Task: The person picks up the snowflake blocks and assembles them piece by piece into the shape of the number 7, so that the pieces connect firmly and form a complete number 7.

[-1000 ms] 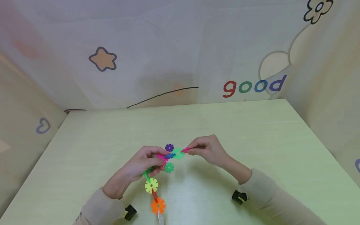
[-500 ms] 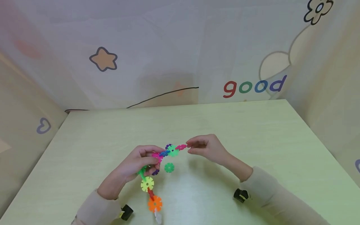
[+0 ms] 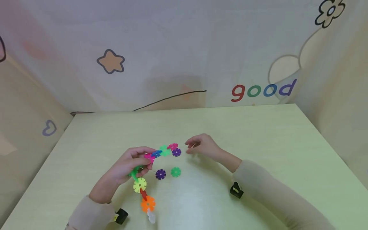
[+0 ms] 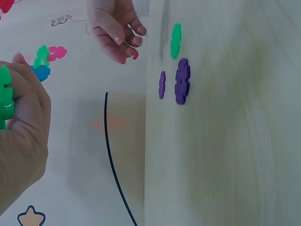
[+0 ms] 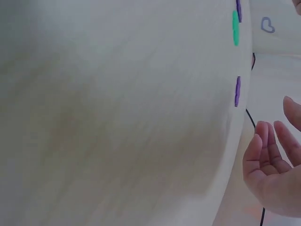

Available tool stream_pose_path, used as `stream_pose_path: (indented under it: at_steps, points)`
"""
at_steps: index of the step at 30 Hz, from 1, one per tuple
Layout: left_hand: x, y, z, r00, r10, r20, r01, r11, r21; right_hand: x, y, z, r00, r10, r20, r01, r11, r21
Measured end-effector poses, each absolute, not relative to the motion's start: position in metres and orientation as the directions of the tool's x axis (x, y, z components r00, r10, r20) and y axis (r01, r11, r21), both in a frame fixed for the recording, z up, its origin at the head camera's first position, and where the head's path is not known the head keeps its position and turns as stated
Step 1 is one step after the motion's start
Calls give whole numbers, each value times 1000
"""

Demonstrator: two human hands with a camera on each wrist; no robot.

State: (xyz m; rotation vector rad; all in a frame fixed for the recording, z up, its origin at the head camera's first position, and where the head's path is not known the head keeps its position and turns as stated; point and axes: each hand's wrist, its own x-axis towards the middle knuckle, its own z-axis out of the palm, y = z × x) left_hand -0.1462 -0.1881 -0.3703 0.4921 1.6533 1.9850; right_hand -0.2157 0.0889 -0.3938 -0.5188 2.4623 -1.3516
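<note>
My left hand [image 3: 130, 163] holds a chain of interlocked plastic snowflake discs, gripping it near a pink disc [image 3: 149, 157]. Beyond the fingertips the chain runs on through a blue disc [image 3: 156, 154], a light green one [image 3: 164, 150] and a pink end disc [image 3: 172, 146]. Below the hand hang a green disc [image 3: 134, 173], a yellow one [image 3: 140, 185], a red one [image 3: 143, 194], an orange one [image 3: 148, 203] and a whitish one [image 3: 151, 216]. My right hand [image 3: 204, 147] hovers right of the chain, fingers loosely bent, holding nothing.
Two purple discs [image 3: 160, 174] [image 3: 176, 152] and a green disc [image 3: 176, 172] lie loose on the pale table [image 3: 244, 127]. A printed curtain [image 3: 172, 48] hangs behind the table and at both sides.
My right hand has let go of the pink end disc. The left hand has drawn the chain to the left, and both purple discs on the table now show fully.
</note>
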Motion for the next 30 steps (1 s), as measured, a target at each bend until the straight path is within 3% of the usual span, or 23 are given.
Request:
stream_pose_path:
  at_steps: [10,23,30]
  points:
    - [-149,-204,-371,-805,590,-65,-177,-134,975,-240,70,-410,-886,-451,-108,-247,657,-712]
    - [-149,-219,-371,-802,595,-56,-161,-126,979,-241,48,-410,-860,-487,-153,-317,744,-588]
    - [-149,-217,-370,-788,614,-48,-158,-127,979,-242,48,-411,-872,-468,-143,-305,748,-590]
